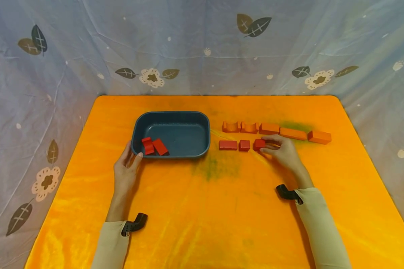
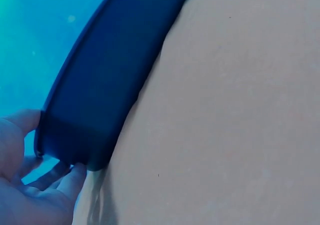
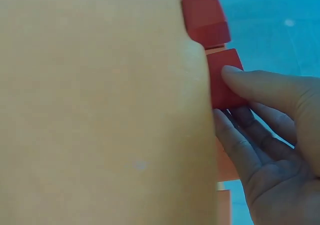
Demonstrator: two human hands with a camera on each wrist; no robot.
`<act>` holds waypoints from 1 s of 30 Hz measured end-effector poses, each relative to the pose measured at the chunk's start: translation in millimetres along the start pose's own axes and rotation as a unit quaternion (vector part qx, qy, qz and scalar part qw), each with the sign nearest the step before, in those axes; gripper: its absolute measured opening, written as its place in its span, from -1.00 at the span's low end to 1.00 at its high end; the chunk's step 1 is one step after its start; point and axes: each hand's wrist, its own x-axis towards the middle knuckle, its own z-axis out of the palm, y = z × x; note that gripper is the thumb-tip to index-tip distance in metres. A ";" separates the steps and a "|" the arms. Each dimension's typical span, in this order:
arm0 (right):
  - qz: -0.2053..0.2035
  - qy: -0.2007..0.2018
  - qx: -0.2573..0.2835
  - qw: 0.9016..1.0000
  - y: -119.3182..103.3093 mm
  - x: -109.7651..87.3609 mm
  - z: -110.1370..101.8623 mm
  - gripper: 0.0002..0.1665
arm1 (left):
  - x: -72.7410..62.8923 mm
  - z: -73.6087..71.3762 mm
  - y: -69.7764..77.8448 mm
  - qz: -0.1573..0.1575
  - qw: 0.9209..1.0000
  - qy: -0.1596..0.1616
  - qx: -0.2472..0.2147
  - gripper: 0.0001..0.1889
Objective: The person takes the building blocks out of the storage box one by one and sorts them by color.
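A dark blue-grey plastic bin (image 1: 175, 154) stands left of centre on the table. My left hand (image 1: 127, 170) grips its near left corner, thumb at the rim and fingers along the outside wall. Inside that corner lie two red blocks, one with a curved notch (image 1: 148, 146) and one rectangular (image 1: 160, 147). To the right, my right hand (image 1: 284, 151) pinches a red cube (image 1: 259, 145) at the end of a short row. In the right wrist view the thumb (image 3: 265, 87) presses on the cube's face. Beside it in the row are another red cube (image 1: 244, 145) and a red rectangular block (image 1: 227, 145).
Behind the red row runs a line of orange blocks: two notched ones (image 1: 231, 127), then rectangular ones (image 1: 293, 133) reaching to the right. A yellow-orange cloth (image 1: 202, 224) covers the table. Patterned curtains (image 1: 202, 37) hang behind it and at both sides.
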 end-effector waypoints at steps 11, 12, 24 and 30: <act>-0.013 0.000 0.005 1.000 3.7 1.4 6.8 -0.53 | 2.3 -1.4 -3.5 -0.010 1.000 0.000 -0.001 -0.29; -0.013 -0.002 0.005 1.000 3.9 1.4 6.6 -0.53 | 2.2 -1.2 -3.3 -0.011 1.000 0.000 -0.001 -0.29; -0.057 0.018 -0.014 0.998 -15.3 -0.5 -3.5 -0.48 | 1.6 0.6 1.7 -0.013 1.000 0.003 -0.001 -0.30; -0.075 0.025 -0.014 0.997 -30.0 4.9 4.0 -0.51 | 0.9 0.2 0.1 -0.017 1.000 0.004 -0.003 -0.31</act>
